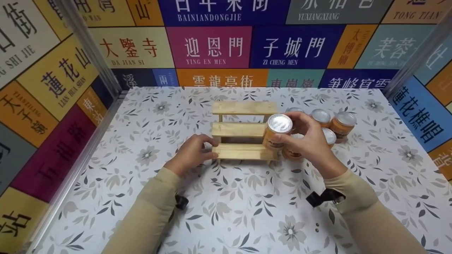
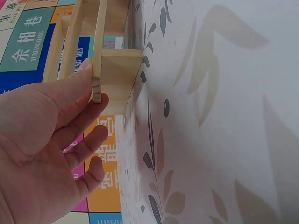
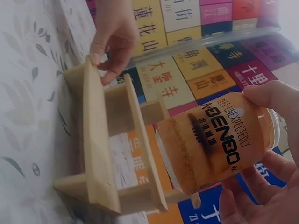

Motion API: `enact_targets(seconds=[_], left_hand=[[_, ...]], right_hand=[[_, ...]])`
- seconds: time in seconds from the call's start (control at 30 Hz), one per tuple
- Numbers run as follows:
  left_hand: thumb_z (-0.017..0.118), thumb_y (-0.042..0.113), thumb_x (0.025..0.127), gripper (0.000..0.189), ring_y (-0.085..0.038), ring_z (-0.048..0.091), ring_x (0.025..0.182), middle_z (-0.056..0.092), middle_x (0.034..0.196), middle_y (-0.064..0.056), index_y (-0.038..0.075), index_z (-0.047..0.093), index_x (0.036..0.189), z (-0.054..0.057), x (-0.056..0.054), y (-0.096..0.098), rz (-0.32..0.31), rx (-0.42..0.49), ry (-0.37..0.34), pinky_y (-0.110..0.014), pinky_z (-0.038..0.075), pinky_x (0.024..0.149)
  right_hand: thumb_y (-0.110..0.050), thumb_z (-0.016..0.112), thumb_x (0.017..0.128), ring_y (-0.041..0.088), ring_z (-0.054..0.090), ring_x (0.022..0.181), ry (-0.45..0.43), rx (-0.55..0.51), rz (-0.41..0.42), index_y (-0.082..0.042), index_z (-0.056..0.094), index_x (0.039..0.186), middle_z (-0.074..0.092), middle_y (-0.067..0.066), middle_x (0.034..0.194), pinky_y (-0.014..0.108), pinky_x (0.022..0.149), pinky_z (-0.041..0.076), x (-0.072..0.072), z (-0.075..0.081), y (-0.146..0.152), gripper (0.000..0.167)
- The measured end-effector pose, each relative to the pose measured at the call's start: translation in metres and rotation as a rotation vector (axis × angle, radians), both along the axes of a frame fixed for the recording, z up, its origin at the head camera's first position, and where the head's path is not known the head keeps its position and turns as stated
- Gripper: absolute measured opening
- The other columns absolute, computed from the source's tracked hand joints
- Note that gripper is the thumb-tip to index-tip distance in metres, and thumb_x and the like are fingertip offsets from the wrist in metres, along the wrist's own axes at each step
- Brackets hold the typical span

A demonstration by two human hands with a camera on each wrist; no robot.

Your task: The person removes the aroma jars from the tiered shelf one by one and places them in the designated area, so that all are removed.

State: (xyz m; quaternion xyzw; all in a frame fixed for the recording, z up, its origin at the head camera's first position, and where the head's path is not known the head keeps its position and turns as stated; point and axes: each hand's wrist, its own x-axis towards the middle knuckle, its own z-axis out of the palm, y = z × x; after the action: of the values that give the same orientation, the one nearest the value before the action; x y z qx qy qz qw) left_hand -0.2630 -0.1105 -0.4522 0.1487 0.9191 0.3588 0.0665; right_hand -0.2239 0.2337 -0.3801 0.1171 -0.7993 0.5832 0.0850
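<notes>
A small three-step wooden rack (image 1: 243, 129) stands on the table. My left hand (image 1: 192, 152) pinches the left end of its lowest board between thumb and fingers, and the left wrist view shows that board (image 2: 99, 51) edge-on. My right hand (image 1: 312, 141) grips a clear can (image 1: 273, 132) with orange contents and a silver lid, tilted at the rack's right end, in front of the middle and lowest steps. In the right wrist view the held can (image 3: 212, 142) shows dark printed lettering, with the thumb on one side and fingers on the other.
Several similar cans (image 1: 343, 125) stand to the right of the rack, partly hidden behind my right hand. The table (image 1: 226, 208) has a leaf-and-flower cover. Walls of coloured sign panels (image 1: 208, 47) close off the back and both sides.
</notes>
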Motion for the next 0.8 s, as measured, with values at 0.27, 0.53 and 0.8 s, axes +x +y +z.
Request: enact_targets(seconds=[0.27,0.53,0.8], left_hand=[[0.084,0.025,0.088,0.032,-0.025,0.058,0.105,0.068,0.119,-0.009,0.018,0.074,0.119,0.000,0.001,0.001,0.005,-0.005,-0.007,-0.042,0.048,0.090],[0.084,0.026,0.088,0.032,-0.025,0.059,0.104,0.067,0.116,-0.008,0.019,0.074,0.118,-0.001,0.000,0.002,0.009,-0.007,-0.023,-0.041,0.048,0.089],[0.084,0.026,0.088,0.032,-0.028,0.059,0.108,0.068,0.118,-0.007,0.019,0.074,0.117,0.000,-0.001,0.000,-0.008,-0.005,-0.021,-0.042,0.048,0.091]], right_hand=[[-0.017,0.085,0.087,0.013,0.062,0.110,-0.016,0.019,-0.059,-0.010,0.059,0.138,0.065,-0.003,0.125,0.023,0.090,0.049,0.003,0.010,0.033,0.057],[-0.018,0.084,0.087,0.014,0.057,0.116,-0.081,-0.012,-0.191,-0.014,0.058,0.138,0.062,-0.004,0.128,0.018,0.091,0.047,0.003,0.018,0.076,0.058],[-0.015,0.082,0.089,0.008,0.053,0.116,-0.090,0.021,-0.294,-0.014,0.059,0.138,0.060,-0.010,0.125,0.016,0.089,0.043,-0.001,0.023,0.123,0.054]])
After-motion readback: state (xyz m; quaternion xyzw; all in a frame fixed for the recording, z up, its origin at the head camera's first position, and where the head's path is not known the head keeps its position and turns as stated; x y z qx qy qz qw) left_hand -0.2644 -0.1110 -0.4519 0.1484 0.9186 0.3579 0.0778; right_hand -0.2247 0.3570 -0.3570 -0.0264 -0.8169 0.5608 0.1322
